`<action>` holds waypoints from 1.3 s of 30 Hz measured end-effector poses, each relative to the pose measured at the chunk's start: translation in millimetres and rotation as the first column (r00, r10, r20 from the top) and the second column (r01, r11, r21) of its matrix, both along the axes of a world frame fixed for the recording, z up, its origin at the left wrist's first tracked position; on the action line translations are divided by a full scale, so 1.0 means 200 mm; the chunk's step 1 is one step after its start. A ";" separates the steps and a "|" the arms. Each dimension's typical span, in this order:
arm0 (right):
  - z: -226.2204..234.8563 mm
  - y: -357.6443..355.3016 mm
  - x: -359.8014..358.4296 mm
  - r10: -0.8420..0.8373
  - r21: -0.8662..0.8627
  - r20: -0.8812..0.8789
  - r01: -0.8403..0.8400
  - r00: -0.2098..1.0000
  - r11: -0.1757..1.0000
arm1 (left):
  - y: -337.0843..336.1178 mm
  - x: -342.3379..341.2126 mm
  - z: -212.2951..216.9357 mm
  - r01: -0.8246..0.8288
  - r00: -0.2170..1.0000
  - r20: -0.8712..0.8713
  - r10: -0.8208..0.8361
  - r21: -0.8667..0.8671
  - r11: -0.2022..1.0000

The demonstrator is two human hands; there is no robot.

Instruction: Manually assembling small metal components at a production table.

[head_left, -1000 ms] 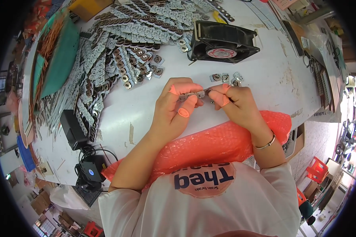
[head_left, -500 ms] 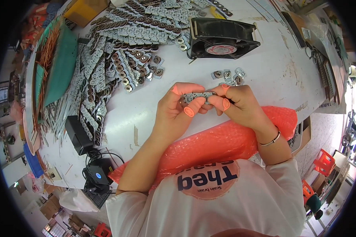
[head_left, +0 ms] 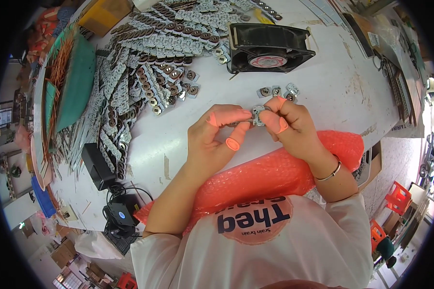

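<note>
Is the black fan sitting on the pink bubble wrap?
No, the black fan stands on the bare white table, far behind both hands, while the pink bubble wrap lies at the table's near edge.

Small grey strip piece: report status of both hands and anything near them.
Left hand and right hand both pinch the small grey strip piece above the white table. Loose pieces just beyond; nothing between the hands.

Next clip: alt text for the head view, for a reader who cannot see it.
Both hands, left hand and right hand, pinch a short strip of small grey circuit-board pieces above a white worktable. A heap of similar strips lies left, a black square fan behind.
</note>
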State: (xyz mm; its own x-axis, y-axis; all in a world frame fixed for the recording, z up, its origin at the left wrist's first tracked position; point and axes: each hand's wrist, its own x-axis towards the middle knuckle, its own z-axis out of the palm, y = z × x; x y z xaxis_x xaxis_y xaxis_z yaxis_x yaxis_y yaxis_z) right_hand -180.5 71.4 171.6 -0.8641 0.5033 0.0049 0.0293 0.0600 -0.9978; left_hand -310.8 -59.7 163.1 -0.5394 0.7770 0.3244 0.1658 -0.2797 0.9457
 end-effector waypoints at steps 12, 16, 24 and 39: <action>0.07 0.00 -0.01 0.013 -0.237 0.104 0.013 0.994 0.971 | -0.01 0.00 -0.04 -0.050 0.998 -0.042 0.047 -0.061 0.997; 0.07 0.00 -0.01 0.009 -0.238 0.128 0.022 0.992 0.971 | -0.01 0.00 -0.05 -0.036 0.966 -0.259 0.016 -0.073 0.997; 0.05 0.10 0.02 0.036 0.299 0.171 -0.086 0.985 0.950 | 0.00 0.01 -0.06 -0.051 0.993 -0.114 0.039 -0.111 0.993; 0.08 0.09 0.00 0.126 0.237 0.055 -0.135 0.991 0.962 | 0.00 0.00 -0.05 0.176 0.911 0.393 -0.121 -0.106 0.979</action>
